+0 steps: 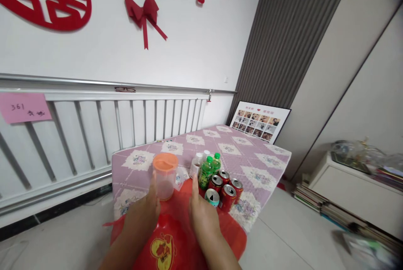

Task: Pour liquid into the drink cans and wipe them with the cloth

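My left hand (141, 212) reaches forward, fingers straight, just in front of a clear plastic jug (165, 184) with an orange lid. Whether its fingertips touch the jug I cannot tell. My right hand (203, 215) also points forward with straight fingers, beside a turquoise-edged can (212, 197). Neither hand holds anything visible. Between and under them lies red plastic (181, 211), with a glossy red piece bearing a yellow emblem (163, 252) nearest me. Right of the jug stand green-capped bottles (206, 173), white-capped bottles (195, 165) and several opened red cans (228, 196).
A patterned pink cloth covers the table (248, 165). Behind it runs a white radiator (132, 119) with a pink note (25, 107). A photo board (261, 121) leans at the far end. Books (333, 207) and a white cabinet (352, 190) stand right.
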Tool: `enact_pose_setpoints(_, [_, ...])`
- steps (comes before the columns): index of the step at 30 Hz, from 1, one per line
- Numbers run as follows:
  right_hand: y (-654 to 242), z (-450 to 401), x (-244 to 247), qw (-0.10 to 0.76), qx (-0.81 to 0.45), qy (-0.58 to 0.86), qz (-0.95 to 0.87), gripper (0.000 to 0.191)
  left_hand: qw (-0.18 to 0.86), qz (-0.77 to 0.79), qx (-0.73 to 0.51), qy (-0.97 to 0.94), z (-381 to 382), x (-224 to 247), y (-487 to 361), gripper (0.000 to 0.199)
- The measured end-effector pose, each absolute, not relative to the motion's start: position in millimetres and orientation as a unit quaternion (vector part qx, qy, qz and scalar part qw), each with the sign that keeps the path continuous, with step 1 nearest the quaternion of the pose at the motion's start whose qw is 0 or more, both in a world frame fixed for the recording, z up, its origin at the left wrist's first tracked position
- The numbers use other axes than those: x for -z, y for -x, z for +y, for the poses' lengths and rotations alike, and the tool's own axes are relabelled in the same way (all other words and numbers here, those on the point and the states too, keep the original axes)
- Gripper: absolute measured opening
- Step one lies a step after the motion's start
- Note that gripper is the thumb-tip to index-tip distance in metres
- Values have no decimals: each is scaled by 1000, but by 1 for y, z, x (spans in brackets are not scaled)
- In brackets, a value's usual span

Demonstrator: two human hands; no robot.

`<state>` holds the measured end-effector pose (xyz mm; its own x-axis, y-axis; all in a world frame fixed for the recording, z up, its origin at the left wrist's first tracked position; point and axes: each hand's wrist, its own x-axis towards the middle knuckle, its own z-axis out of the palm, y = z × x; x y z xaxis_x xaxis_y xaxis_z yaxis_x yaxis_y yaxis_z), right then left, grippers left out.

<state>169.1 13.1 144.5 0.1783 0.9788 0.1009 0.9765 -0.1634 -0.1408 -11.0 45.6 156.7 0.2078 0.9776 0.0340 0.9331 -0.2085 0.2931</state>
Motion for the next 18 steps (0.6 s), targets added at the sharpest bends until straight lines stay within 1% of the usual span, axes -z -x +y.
enact_pose_setpoints(5, [-167, 16, -151, 94, 31, 768, -633, 81, 95, 609, -101, -781, 44, -161, 7, 68])
enact_pose_setpoints(9, [-165, 12, -150, 108, 23, 756, -646, 86, 75, 612, -89, -782, 41, -154, 5, 67])
enact_pose_setpoints(14, [-165, 9, -139, 118, 15, 754, -646, 85, 59, 625, -69, -775, 43, -145, 6, 68])
enact_pose_setpoints(18, [-163, 6, -133, 110, -20, 758, -642, 85, 100, 626, -75, -770, 42, -137, 8, 75])
